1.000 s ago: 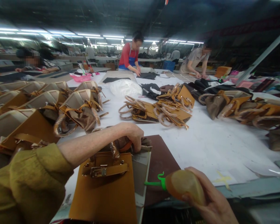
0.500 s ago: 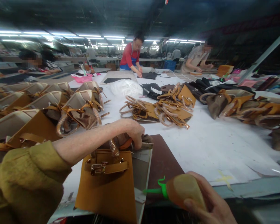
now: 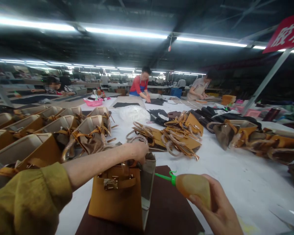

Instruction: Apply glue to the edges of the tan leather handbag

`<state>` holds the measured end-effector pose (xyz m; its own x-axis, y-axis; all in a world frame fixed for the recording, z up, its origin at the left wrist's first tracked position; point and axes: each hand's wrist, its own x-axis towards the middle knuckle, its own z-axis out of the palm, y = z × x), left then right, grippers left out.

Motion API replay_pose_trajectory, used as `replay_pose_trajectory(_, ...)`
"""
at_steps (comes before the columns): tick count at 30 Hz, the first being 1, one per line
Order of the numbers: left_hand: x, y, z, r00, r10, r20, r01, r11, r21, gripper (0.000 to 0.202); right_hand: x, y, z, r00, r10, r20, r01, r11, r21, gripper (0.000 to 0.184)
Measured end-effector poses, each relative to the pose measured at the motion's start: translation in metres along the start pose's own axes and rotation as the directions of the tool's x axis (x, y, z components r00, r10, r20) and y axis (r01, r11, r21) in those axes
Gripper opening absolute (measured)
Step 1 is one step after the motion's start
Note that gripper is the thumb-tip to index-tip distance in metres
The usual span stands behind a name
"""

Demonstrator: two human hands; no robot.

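Note:
My right hand (image 3: 219,202) is wrapped round a glue bottle (image 3: 194,187) with amber contents and a green nozzle. The nozzle points left, its tip close to the side edge of a tan handbag (image 3: 116,199). That bag stands on a dark brown board (image 3: 171,202), with its metal buckle and flap strap facing me. My left hand (image 3: 138,151) reaches across the bag's top, fingers curled over the grey-brown lining at its far upper edge. The left fingertips are partly hidden behind the hand.
Rows of open tan handbags (image 3: 36,147) stand at left. Flat tan bag pieces with wrapped handles (image 3: 166,133) lie ahead, near a white plastic bag (image 3: 134,114). More bag parts (image 3: 254,137) are heaped at right. Across the table, a person in red (image 3: 139,85) handles dark cloth.
The view has tilted up. The glue bottle has lifted to be more level, its nozzle tip now higher along the bag's side edge. My left hand still grips the bag's top.

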<state>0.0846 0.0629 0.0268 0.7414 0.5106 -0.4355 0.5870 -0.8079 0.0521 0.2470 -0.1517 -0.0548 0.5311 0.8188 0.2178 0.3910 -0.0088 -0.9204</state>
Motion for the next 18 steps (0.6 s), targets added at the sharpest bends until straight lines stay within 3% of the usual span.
replay_pose_trajectory(6,0.007,0.004,0.008,0.999,-0.045,0.027,0.043,0.996,0.072,0.02,0.018,0.011,0.003,0.991,-0.129,0.022,0.13,0.989,-0.074,0.043)
replay_pose_trajectory(12,0.003,0.009,0.003,0.997,-0.057,0.049,0.051,0.992,0.113,0.022,0.025,0.004,0.008,0.989,-0.141,0.048,0.142,0.99,-0.02,0.04)
replay_pose_trajectory(18,-0.002,0.012,0.001,0.997,-0.054,0.053,0.047,0.993,0.113,0.019,0.022,0.019,0.006,0.982,-0.108,0.152,0.118,0.991,-0.058,0.039)
